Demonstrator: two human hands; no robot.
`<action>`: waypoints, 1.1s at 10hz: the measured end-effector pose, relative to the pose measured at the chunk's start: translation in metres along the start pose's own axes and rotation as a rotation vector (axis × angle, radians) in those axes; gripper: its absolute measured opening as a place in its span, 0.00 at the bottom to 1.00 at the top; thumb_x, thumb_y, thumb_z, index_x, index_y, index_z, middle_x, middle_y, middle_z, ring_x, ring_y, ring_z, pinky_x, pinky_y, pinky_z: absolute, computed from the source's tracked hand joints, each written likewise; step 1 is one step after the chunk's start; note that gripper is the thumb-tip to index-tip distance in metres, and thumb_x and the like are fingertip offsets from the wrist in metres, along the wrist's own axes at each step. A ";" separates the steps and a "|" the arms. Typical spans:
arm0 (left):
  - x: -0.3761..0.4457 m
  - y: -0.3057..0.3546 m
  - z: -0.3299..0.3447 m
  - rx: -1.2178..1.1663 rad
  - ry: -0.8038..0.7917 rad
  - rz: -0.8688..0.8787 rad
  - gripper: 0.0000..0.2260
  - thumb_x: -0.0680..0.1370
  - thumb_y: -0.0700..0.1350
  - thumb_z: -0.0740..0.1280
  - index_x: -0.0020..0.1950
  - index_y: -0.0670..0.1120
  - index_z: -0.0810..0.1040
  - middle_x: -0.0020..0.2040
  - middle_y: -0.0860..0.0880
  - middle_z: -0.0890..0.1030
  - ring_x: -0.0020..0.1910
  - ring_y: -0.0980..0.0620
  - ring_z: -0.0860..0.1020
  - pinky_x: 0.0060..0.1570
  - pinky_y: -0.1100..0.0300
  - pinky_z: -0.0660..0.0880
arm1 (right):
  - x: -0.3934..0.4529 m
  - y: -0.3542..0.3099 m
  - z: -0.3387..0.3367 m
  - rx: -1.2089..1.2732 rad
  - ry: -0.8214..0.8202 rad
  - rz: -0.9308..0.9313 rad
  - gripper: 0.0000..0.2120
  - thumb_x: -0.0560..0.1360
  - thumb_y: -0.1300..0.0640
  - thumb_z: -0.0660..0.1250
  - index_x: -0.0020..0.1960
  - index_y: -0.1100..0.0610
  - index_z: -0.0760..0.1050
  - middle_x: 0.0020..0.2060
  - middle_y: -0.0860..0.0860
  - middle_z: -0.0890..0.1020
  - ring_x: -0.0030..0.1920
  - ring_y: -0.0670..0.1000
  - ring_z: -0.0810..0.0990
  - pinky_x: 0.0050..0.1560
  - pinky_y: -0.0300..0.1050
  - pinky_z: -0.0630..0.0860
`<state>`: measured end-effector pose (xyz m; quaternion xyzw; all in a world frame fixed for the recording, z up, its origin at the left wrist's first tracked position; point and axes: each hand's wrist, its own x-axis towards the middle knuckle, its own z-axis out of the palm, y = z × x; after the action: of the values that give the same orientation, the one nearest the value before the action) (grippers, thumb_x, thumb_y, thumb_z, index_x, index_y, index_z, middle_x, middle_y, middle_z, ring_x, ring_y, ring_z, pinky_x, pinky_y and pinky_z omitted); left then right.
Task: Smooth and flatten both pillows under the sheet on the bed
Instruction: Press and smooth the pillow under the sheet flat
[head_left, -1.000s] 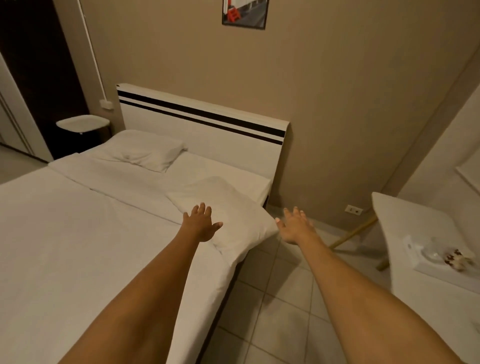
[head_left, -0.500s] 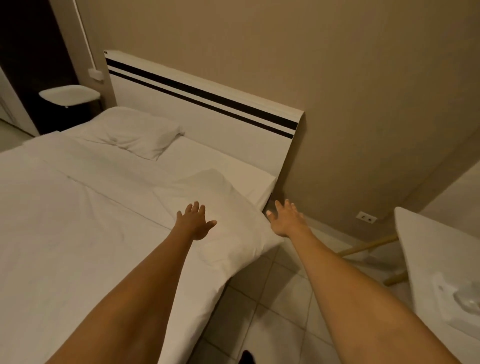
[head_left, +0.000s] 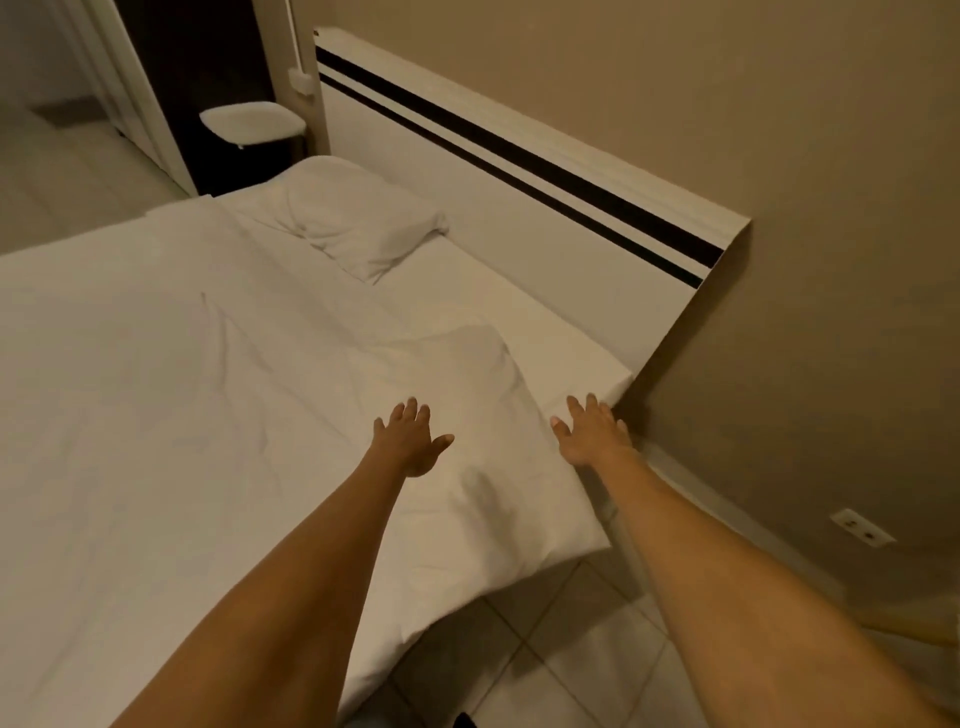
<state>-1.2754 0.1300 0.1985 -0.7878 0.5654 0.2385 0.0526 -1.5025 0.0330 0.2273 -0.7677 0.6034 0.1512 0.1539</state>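
A white sheet (head_left: 156, 426) covers the bed. The near pillow (head_left: 483, 488) lies at the bed's right edge, its corner hanging over the side. My left hand (head_left: 410, 441) is spread flat over this pillow, palm down. My right hand (head_left: 592, 431) is spread open at the pillow's far right edge, near the mattress corner. I cannot tell whether either hand touches the pillow. The far pillow (head_left: 358, 223) lies creased against the headboard at the back left. Both hands hold nothing.
A white headboard (head_left: 493, 208) with two black stripes stands against the beige wall. A small white side table (head_left: 252, 122) is behind the bed. Tiled floor (head_left: 561, 649) lies to the right, with a wall socket (head_left: 862, 527).
The view has moved closer to the bed and tilted down. Both hands have moved forward onto the near pillow, the right one from over the floor to the pillow's edge.
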 end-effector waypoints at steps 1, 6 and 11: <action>0.020 -0.005 0.016 -0.007 -0.050 -0.039 0.33 0.82 0.61 0.50 0.80 0.43 0.48 0.80 0.44 0.45 0.79 0.44 0.46 0.75 0.43 0.49 | 0.030 0.001 0.011 -0.006 -0.049 -0.028 0.30 0.82 0.43 0.46 0.80 0.54 0.46 0.79 0.56 0.47 0.79 0.59 0.46 0.76 0.59 0.49; 0.159 -0.013 0.043 -0.037 -0.159 -0.018 0.32 0.82 0.60 0.49 0.80 0.43 0.46 0.80 0.44 0.44 0.79 0.44 0.45 0.76 0.43 0.48 | 0.183 0.004 0.057 0.080 -0.141 0.021 0.30 0.82 0.42 0.46 0.80 0.53 0.47 0.79 0.56 0.48 0.79 0.58 0.47 0.76 0.59 0.50; 0.226 -0.063 0.172 -0.344 -0.136 -0.263 0.36 0.80 0.62 0.51 0.79 0.46 0.39 0.80 0.47 0.40 0.79 0.39 0.46 0.75 0.42 0.53 | 0.308 -0.012 0.164 0.204 -0.210 0.040 0.32 0.79 0.37 0.50 0.79 0.48 0.49 0.79 0.54 0.51 0.78 0.57 0.52 0.76 0.59 0.54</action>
<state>-1.2164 0.0166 -0.0630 -0.8341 0.4041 0.3753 -0.0141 -1.4284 -0.1662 -0.0492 -0.7157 0.6115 0.1717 0.2905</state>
